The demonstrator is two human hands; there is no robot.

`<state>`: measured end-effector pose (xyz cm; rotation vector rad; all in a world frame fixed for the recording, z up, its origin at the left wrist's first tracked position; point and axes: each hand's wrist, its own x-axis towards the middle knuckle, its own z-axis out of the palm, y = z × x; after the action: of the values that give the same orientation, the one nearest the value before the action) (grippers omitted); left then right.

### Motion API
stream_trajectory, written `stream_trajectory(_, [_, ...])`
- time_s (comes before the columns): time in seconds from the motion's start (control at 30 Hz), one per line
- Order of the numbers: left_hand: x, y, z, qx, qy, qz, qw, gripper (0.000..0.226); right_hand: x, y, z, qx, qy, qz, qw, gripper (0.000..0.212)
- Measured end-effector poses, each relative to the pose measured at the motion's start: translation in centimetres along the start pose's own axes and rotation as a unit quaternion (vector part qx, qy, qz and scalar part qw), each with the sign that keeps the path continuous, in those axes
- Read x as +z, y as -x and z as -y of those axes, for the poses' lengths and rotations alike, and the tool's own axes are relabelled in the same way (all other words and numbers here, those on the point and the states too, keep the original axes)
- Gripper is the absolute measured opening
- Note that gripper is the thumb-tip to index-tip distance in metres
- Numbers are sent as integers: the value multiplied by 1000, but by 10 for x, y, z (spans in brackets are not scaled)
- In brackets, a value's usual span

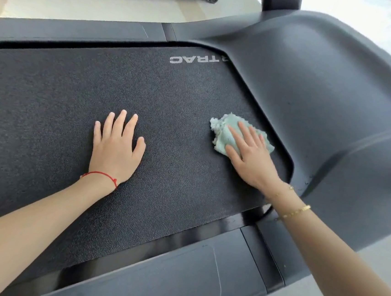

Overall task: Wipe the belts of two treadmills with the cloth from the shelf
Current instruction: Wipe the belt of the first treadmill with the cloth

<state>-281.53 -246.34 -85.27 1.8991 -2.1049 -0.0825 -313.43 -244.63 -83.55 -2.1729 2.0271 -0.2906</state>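
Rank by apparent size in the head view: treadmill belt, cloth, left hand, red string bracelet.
1. treadmill belt, by far the largest
2. left hand and cloth: too close to rank, since the right hand covers part of the cloth
3. red string bracelet, smallest

We have a single view, worn on the head, and we look forward and steeply down onto the treadmill belt [145,109] from close above. We face across the belt: its near side rail [178,270] runs along the bottom of the view, the dark motor cover [326,93] lies right of the belt, and pale floor [96,4] shows beyond the belt's far edge.
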Motion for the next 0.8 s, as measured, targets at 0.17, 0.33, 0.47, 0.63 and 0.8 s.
stream_trajectory(0.17, [1, 0, 0, 0, -3, -8, 1000, 66, 8, 66, 52, -148, -14, 8, 989, 56])
stream_trajectory(0.33, [0, 0, 1, 1, 3, -7, 1000, 65, -1, 95, 48, -214, -11, 71, 974, 55])
stream_trajectory(0.47, [0, 0, 1, 2, 4, -1, 1000, 58, -5, 39, 4, -98, -8, 33, 995, 57])
stream_trajectory(0.63, [-1, 0, 0, -3, 8, -3, 1000, 62, 3, 58, 41, -102, -2, 22, 995, 58])
stream_trajectory(0.8, [0, 0, 0, 1, 1, -5, 1000, 65, 0, 90, 60, -202, -23, 62, 977, 54])
